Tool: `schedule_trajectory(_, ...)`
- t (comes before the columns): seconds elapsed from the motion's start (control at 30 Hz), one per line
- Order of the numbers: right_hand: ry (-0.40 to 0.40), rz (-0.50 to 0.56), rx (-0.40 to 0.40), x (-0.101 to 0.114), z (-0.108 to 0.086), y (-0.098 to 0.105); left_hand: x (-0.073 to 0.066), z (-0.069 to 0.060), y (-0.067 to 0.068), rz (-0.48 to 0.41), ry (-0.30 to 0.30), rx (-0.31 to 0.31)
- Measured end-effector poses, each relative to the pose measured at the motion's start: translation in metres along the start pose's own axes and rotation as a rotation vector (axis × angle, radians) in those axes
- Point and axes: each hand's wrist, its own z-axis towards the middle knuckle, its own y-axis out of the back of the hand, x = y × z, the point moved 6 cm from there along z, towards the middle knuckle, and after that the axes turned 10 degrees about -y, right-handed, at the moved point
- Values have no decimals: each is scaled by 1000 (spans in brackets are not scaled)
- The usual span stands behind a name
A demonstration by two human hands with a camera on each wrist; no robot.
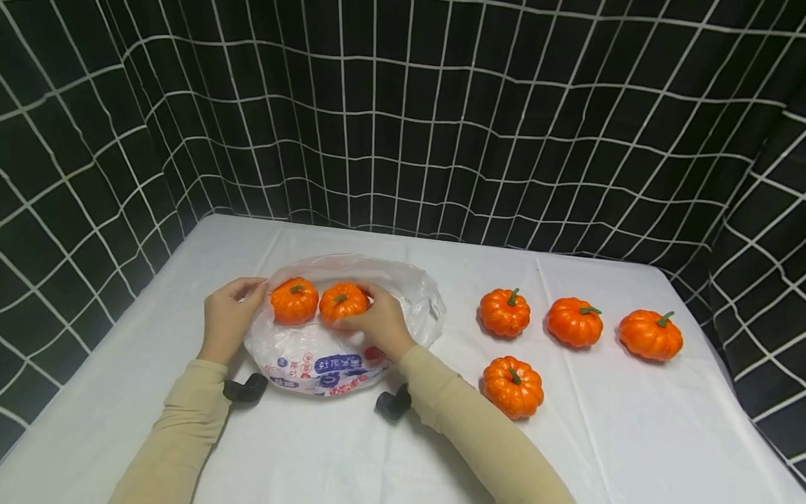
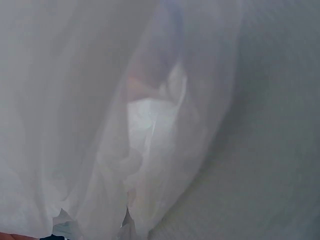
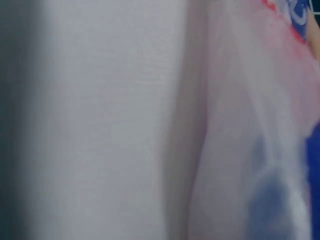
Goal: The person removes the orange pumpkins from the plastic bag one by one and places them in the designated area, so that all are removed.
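A white translucent plastic bag [image 1: 378, 269] with blue and red print lies spread with its mouth open in the head view. My left hand [image 1: 229, 315] pinches the bag's left rim between thumb and fingers. One small orange pumpkin [image 1: 294, 302] with a green stem sits at the bag's left side, close to that hand. My right hand [image 1: 380, 318] reaches over the bag and grips a second pumpkin [image 1: 340, 302] from its right side. Blurred plastic of the bag [image 2: 165, 135] fills much of the left wrist view. The right wrist view shows the printed bag [image 3: 240, 125] beside white cloth.
Right of the bag, three pumpkins stand in a row: one nearer [image 1: 504, 313], one in the middle [image 1: 574, 322], one far right [image 1: 651, 334]. Another pumpkin [image 1: 513, 387] lies in front, beside the right sleeve. A white cloth [image 1: 340, 455] covers the table; black gridded curtains [image 1: 403, 126] surround it.
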Motion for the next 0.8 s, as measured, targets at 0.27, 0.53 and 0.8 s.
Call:
schedule_trajectory(0.27, -4, 1, 9, 0, -12, 18, 0, 0, 0, -2, 6, 0)
schedule_trajectory(0.53, 0, 26, -4, 3, -25, 43, 0, -1, -1, -1, 19, 7)
schedule_trajectory(0.8, -1, 52, -5, 2, -37, 64, -1, -1, 0, 16, 9, -4)
